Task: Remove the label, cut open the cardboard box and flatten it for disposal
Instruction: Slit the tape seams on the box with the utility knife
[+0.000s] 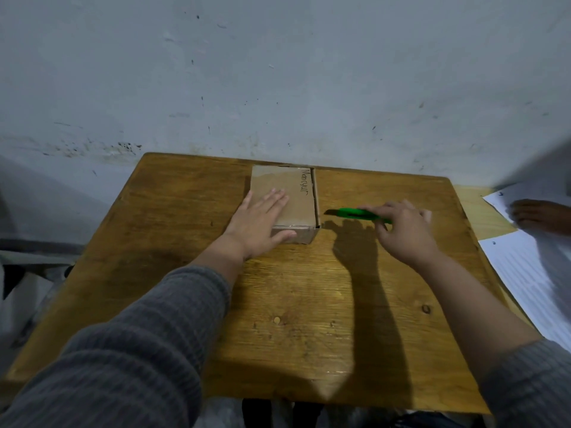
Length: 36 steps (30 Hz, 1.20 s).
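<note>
Left hand (259,225) lies flat with straight fingers on the closed cardboard box (292,197) near the table's (185,211) far edge, right hand (401,233) just beside it gripping a green box cutter (355,213), blade tip toward the box.

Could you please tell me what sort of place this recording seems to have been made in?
Probably a plain classroom or study room. A small wooden desk stands against a scuffed, stained painted wall, and lined white paper sheets lie on a neighbouring surface to the right, where another person's hand rests.
</note>
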### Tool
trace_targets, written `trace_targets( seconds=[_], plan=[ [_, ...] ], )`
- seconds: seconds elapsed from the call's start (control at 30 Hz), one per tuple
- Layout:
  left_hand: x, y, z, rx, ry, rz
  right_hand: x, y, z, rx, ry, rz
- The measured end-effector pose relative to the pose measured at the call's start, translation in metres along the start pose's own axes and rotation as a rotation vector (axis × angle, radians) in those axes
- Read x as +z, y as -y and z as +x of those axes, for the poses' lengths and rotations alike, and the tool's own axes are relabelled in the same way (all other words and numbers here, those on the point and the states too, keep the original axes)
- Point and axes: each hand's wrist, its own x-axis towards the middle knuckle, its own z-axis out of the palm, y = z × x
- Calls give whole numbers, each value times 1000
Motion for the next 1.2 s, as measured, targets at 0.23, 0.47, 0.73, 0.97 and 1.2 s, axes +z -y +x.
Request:
trace_targets(
  seconds=[0.23, 0.47, 0.73, 0.97, 1.2],
  plan=[
    [-10, -19, 26, -38, -28, -86, 0, -5, 12, 473, -45, 769],
    [-2, -33, 42, -118, 18, -51, 12, -18, 35, 663, 16, 1000],
    [4, -29, 45, -126, -1, -27, 65, -37, 63, 731, -206, 464],
    [8, -27, 45, -134, -35, -44, 86, -52, 58, 746, -192, 86],
    [5, -28, 46, -131, 0, -36, 84, 3, 51, 402, -195, 343]
  ],
)
